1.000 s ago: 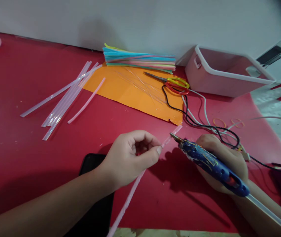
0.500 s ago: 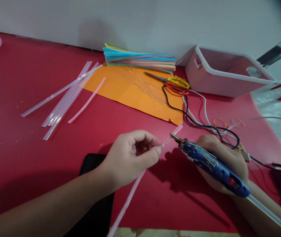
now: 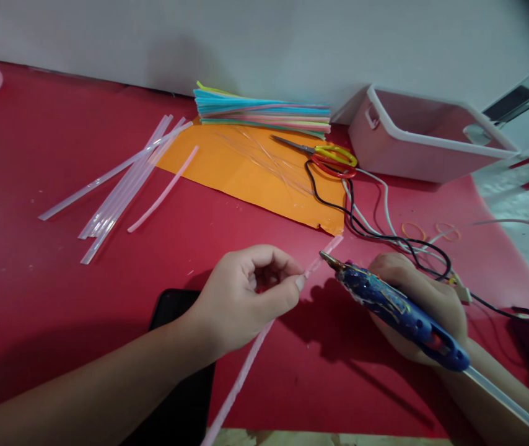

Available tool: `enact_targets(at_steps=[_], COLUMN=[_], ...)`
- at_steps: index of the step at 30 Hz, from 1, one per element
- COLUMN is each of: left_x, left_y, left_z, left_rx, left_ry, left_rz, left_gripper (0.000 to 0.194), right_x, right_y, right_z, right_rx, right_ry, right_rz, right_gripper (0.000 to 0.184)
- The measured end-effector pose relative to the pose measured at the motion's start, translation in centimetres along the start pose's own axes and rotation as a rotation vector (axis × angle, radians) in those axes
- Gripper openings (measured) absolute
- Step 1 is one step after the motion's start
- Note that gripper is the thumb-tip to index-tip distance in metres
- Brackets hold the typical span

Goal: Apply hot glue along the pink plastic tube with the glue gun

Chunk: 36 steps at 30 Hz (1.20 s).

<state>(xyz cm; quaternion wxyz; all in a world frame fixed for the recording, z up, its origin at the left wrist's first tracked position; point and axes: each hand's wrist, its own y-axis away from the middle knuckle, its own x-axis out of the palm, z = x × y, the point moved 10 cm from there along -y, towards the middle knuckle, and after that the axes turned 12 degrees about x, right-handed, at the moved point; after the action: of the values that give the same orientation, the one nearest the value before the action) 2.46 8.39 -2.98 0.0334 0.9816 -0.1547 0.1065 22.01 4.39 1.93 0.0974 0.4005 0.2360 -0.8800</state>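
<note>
The left forearm slants in from the lower left above a black slab (image 3: 183, 396), wrist bent slightly so the left hand (image 3: 250, 303) points right; the right hand (image 3: 417, 303) comes from the lower right. Left thumb and fingertips pinch a pink strip (image 3: 244, 370) near its far end, the rest trailing down toward the table's near edge. The right hand wraps a blue glue gun (image 3: 397, 310), its nozzle at the strip's far part; whether they touch, I cannot tell. On the red table (image 3: 60, 285) lie clear sticks (image 3: 124, 186), an orange sheet (image 3: 241, 179) bearing scissors (image 3: 311, 150), and a colourful bundle (image 3: 259, 113). A pink box (image 3: 399, 152) stands near the pale wall (image 3: 264, 43).
</note>
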Motion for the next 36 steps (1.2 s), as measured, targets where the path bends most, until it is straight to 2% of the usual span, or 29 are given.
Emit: enact_targets(at_steps=[24,36], left_x=[-0.08,-0.16], left_y=[0.05,0.11], left_z=[-0.15,-0.24], left_rx=[0.002,0.003], left_ry=[-0.018,-0.056], left_rz=[0.002,0.005], left_gripper=[0.009,0.008], right_x=[0.21,0.33], right_y=[0.11,-0.06], right_z=[0.05,0.45], right_rx=[-0.014,-0.044], right_ry=[0.003,0.058], right_rz=[0.019,0.041], right_gripper=[0.016,0.020])
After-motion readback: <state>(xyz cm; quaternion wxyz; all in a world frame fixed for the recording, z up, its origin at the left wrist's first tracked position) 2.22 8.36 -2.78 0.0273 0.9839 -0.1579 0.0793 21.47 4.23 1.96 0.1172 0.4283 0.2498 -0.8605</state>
